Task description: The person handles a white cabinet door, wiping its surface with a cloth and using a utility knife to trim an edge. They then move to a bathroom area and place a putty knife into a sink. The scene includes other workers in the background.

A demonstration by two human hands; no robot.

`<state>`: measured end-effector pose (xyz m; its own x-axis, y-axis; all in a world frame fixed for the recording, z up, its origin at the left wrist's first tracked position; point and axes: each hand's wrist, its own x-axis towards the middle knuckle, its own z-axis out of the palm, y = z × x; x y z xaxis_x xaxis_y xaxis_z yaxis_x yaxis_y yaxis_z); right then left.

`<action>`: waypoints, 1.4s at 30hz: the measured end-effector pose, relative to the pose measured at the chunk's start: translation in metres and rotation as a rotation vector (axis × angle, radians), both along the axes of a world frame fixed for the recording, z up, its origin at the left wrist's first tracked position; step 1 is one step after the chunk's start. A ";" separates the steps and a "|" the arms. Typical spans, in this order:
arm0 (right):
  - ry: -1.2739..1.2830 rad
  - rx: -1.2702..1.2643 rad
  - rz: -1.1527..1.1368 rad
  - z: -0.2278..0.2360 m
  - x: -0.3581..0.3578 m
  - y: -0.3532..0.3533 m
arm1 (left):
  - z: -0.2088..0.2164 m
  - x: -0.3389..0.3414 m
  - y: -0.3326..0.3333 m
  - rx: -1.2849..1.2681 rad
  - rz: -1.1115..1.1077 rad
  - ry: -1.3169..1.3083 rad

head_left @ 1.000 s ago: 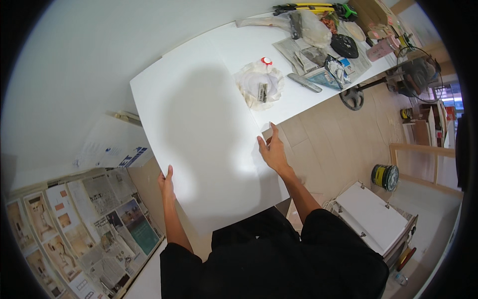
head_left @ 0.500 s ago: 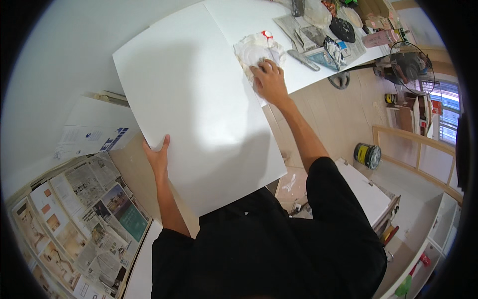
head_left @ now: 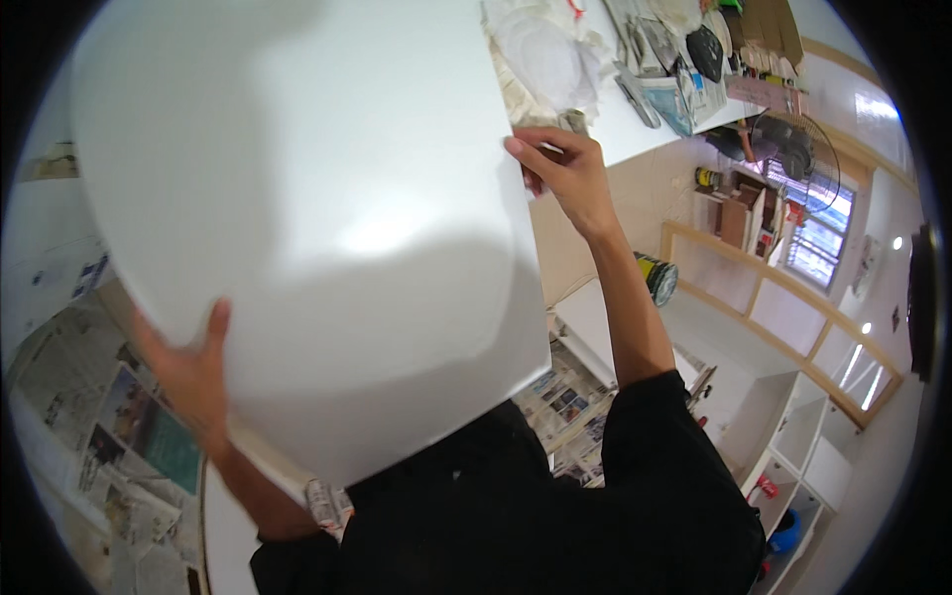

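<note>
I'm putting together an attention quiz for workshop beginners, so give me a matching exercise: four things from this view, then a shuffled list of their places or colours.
1. Board
2. Left hand
3. Right hand
4. Fan

A. At the board's right edge
B. Near the window
C. White
D. At the board's left edge

Pairs: 1-C, 2-D, 3-A, 4-B

Person's top (head_left: 555, 535): black, plain cloth, loose cut; small pale speck (head_left: 456, 475) at front. Left sleeve (head_left: 297, 565) and right sleeve (head_left: 650, 436): black, short, wide, ending near the elbow. Left grip (head_left: 188, 382), right grip (head_left: 573, 178): bare.
</note>
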<state>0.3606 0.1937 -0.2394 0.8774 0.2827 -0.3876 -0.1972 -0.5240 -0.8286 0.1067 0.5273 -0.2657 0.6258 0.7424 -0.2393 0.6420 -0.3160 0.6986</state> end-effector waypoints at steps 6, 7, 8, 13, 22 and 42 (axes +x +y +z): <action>0.183 0.031 -0.064 -0.011 0.018 0.010 | -0.029 -0.050 0.029 0.127 -0.035 0.117; 0.197 0.027 -0.063 -0.013 0.019 0.009 | -0.034 -0.058 0.036 0.156 -0.061 0.135; 0.210 0.026 -0.056 -0.013 0.021 0.009 | -0.034 -0.061 0.038 0.167 -0.062 0.158; 0.196 -0.022 -0.083 -0.010 0.022 0.016 | -0.031 -0.062 0.036 0.192 -0.077 0.182; -0.682 -0.321 0.185 -0.014 0.023 0.065 | -0.025 -0.040 0.016 0.088 0.021 0.144; -0.862 -0.497 0.341 -0.016 0.133 0.167 | 0.019 0.000 0.029 0.029 -0.193 0.252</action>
